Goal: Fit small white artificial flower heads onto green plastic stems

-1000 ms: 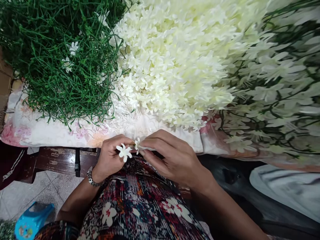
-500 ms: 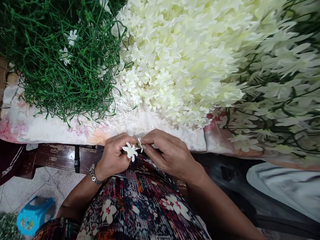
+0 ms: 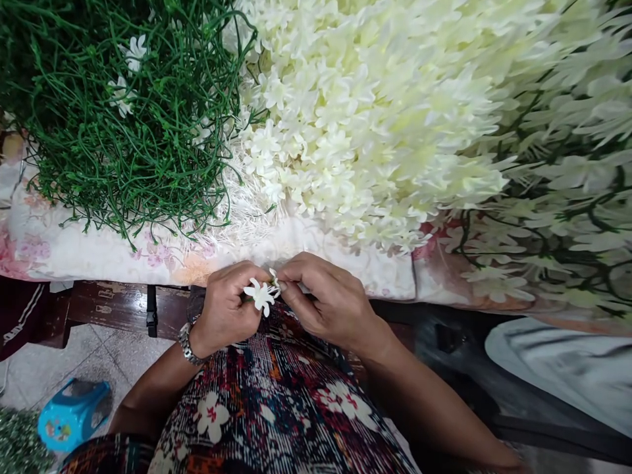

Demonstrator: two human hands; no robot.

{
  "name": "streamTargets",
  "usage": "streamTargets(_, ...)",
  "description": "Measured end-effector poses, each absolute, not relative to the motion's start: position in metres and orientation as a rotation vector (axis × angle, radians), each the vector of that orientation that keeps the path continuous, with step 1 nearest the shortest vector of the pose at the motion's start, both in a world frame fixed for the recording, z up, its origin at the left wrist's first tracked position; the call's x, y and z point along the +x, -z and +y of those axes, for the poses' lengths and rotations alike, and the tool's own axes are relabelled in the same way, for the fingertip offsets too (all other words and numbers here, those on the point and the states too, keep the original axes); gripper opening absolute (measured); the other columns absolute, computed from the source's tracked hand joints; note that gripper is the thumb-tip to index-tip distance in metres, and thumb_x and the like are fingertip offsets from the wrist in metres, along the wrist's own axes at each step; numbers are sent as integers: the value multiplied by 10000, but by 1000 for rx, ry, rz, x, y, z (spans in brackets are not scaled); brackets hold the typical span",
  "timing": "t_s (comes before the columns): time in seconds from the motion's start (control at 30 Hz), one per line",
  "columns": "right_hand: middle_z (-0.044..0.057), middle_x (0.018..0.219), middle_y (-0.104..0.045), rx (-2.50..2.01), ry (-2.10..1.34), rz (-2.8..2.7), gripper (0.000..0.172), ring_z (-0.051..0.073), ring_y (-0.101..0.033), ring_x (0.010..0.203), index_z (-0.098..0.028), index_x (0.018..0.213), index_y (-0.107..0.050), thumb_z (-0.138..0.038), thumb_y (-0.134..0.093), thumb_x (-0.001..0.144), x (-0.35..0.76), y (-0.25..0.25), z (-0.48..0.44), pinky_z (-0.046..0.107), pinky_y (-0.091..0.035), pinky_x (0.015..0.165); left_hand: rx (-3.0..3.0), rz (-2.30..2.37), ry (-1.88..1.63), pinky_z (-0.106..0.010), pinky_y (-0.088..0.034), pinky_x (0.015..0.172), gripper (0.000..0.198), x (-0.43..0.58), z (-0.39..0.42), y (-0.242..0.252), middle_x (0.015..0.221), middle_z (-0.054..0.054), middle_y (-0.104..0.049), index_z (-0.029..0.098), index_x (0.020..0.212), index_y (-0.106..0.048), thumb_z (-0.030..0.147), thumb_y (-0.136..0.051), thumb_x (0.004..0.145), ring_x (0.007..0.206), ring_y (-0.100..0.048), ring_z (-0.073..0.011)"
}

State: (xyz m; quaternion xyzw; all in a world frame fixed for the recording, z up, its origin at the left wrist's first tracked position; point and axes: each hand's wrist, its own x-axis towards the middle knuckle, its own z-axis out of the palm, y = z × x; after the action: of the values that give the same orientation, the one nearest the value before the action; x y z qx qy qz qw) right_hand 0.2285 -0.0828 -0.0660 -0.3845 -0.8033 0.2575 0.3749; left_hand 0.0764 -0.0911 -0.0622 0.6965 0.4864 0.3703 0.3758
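My left hand (image 3: 231,301), with a watch at the wrist, is closed around a stem whose white artificial flower (image 3: 261,296) pokes out past the thumb. Most of that stem is hidden in the fist. Thumb and forefinger of my right hand (image 3: 323,293) pinch a second small white flower (image 3: 274,280) right beside it. Both hands meet over my lap at the front edge of the table. Beyond them lie a heap of green plastic stems (image 3: 133,145) on the left and a large pile of loose cream-white flower heads (image 3: 336,138) in the middle.
A flowered cloth (image 3: 113,253) covers the table. Assembled white flower sprays (image 3: 557,217) with green stems lie at the right. A blue plastic stool (image 3: 72,415) stands on the tiled floor at lower left. Someone's light-clothed leg (image 3: 563,368) shows at right.
My right hand has shifted slightly left, bringing the pinched flower closer to the left hand's stem. The left hand's flower has turned a little. The whole view has moved slightly.
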Motion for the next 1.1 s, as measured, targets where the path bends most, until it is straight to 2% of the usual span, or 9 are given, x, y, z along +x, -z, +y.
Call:
streamTargets(0.4,25,667,-501,-973,-657,-1993,131,104,-469,648,-150,794,-450,-31,-441,740,223,71,-81,236,-415,566,1723,1348,-916,-210,-324,513,160,77,-92,62,543,26,-459,159,617,-491,32,-407,567,512,-404,-88)
streamTargets(0.53,31,677,-516,-977,-713,-2004,102,98,-479,651,-139,786,-471,-47,-442,751,225,67,-79,230,-420,576,1670,1301,-910,-204,-332,519,149,76,-91,60,560,29,-466,157,641,-513,31,-440,612,522,-413,-82)
streamTargets(0.67,29,682,-535,-963,-796,-2010,87,91,-491,652,-131,805,-501,-73,-453,762,230,57,-77,225,-428,587,1587,1229,-948,-188,-343,501,54,73,-89,55,581,26,-496,152,672,-544,103,-523,679,517,-425,-70)
streamTargets(0.87,45,777,-579,-948,-736,-1960,222,121,-519,725,-147,913,-520,-59,-513,710,241,46,-78,264,-447,639,1254,1187,-1038,-191,-354,480,50,68,-90,54,562,12,-522,133,645,-585,170,-578,678,514,-445,-73)
streamTargets(1.1,55,818,-568,-915,-525,-1986,360,143,-539,742,-172,1005,-497,-37,-536,674,248,35,-77,268,-457,619,876,1182,-1035,-177,-345,381,198,72,-89,52,481,10,-530,120,638,-607,296,-680,584,410,-440,-63)
